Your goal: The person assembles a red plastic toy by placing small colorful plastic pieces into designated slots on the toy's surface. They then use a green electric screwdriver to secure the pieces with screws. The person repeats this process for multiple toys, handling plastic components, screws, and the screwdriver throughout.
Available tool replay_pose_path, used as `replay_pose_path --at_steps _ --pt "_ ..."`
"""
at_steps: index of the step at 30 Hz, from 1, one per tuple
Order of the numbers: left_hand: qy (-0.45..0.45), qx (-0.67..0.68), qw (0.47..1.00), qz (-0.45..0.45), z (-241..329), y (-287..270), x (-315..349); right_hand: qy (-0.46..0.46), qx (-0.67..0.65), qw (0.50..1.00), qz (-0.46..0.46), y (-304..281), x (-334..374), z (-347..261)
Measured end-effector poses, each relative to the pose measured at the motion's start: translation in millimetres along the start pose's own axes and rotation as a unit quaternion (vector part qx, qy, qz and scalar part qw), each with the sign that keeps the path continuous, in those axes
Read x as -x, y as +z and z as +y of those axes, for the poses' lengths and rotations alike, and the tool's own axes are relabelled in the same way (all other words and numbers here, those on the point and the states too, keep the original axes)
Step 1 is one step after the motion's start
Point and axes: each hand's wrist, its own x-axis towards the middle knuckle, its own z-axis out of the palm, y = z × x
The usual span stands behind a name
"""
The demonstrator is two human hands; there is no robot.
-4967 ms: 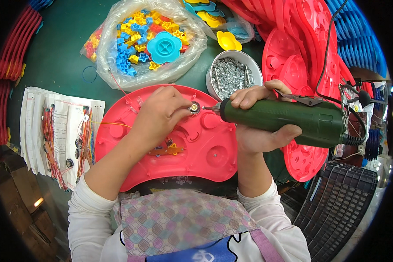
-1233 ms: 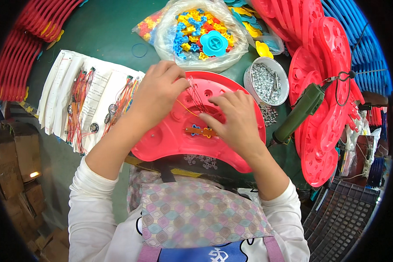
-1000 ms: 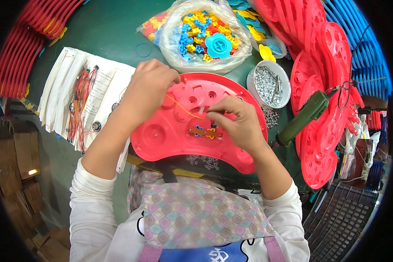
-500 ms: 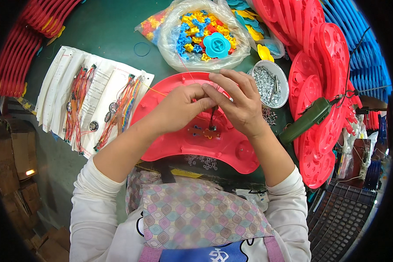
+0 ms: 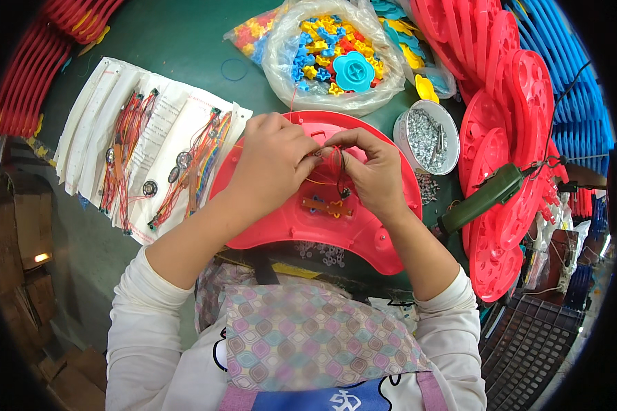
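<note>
The right hand (image 5: 371, 171) pinches thin red and black wires (image 5: 341, 171) beside the left hand (image 5: 275, 163), whose hold is hidden, above a curved red plastic shell (image 5: 288, 222); a hard tug could snap a strand.

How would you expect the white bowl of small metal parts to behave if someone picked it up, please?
The white bowl would probably feel heavy for its size, given the many metal parts inside. Its open top suggests they could spill if tipped.
</note>
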Motion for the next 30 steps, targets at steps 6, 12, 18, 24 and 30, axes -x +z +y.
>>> replay_pose_path --at_steps 6,12,18,24,30 --pt "-0.034 -0.088 0.995 -0.021 6.4 -4.7 8.6 -0.243 0.367 0.897 -0.03 -1.8 -12.5 8.5" --pt "-0.069 -0.046 0.996 -0.035 3.5 0.4 11.8 -0.285 0.436 0.85 -0.075 9.1 -26.0 9.7" --pt "-0.103 -0.025 0.994 -0.03 4.4 9.7 13.3 -0.213 0.373 0.896 -0.111 4.1 -24.1 12.8" --pt "-0.037 -0.071 0.996 -0.03 5.5 18.1 18.6 -0.156 0.305 0.939 -0.033 -23.1 -16.1 18.8" --pt "-0.008 -0.087 0.996 -0.008 7.7 16.8 15.4 -0.225 0.45 0.864 -0.024 -32.8 -19.6 20.1"
